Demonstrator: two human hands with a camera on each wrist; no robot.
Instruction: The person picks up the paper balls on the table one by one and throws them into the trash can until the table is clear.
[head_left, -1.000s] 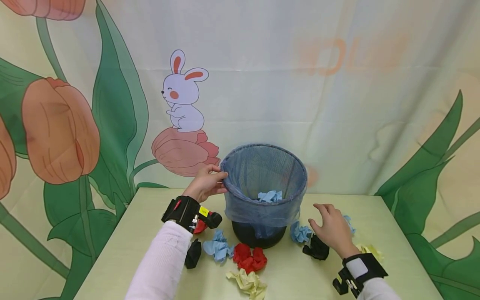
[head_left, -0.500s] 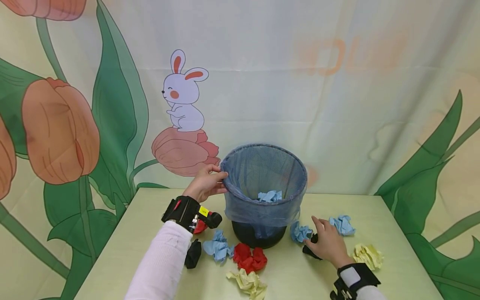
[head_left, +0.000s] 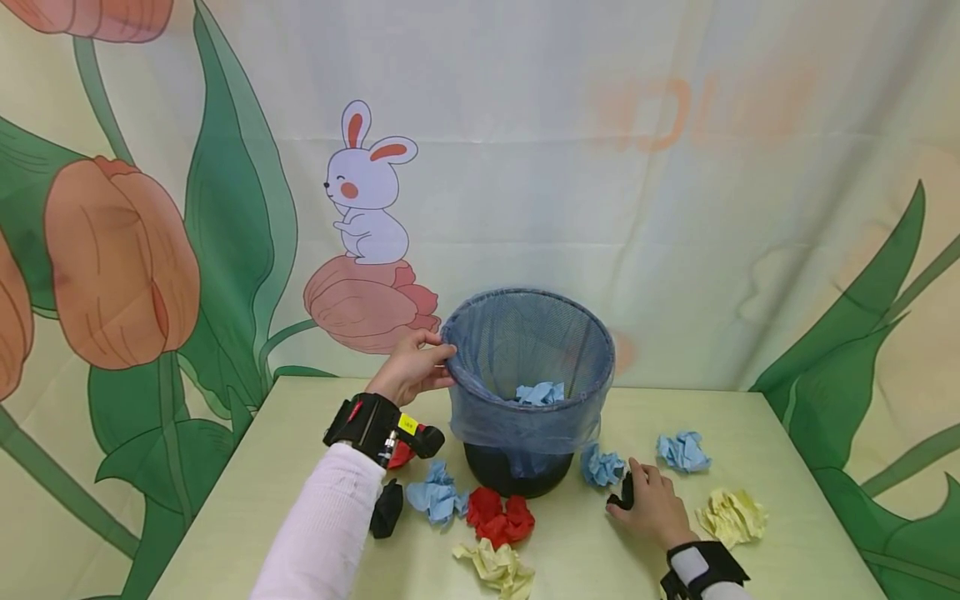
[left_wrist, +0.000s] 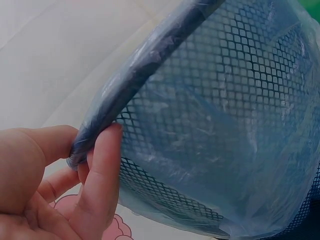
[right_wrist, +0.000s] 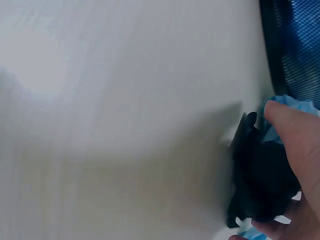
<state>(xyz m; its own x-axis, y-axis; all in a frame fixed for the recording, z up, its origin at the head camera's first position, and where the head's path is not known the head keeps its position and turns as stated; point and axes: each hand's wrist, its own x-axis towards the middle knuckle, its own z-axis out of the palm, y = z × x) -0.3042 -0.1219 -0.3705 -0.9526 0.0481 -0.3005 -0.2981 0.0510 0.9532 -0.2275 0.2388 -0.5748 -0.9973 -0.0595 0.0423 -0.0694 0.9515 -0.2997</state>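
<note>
A mesh wastebasket, lined with a translucent blue bag, stands on the table. My left hand pinches its left rim; in the left wrist view the thumb and fingers lie on either side of the bag-covered edge. To the right of the basket, my right hand grips a crumpled black paper ball low at the table, partly hidden by the fingers. A crumpled blue paper ball lies just beyond it, beside the basket. Inside the basket is another blue paper ball.
In front of the basket lie red, blue, black and yellow paper balls. A red one is partly hidden by the left wrist camera. Farther right are blue and yellow balls. A printed curtain hangs behind.
My right hand has come down and toward me from above the table, and its fingers have closed around the black paper ball. The left hand stays at the rim.
</note>
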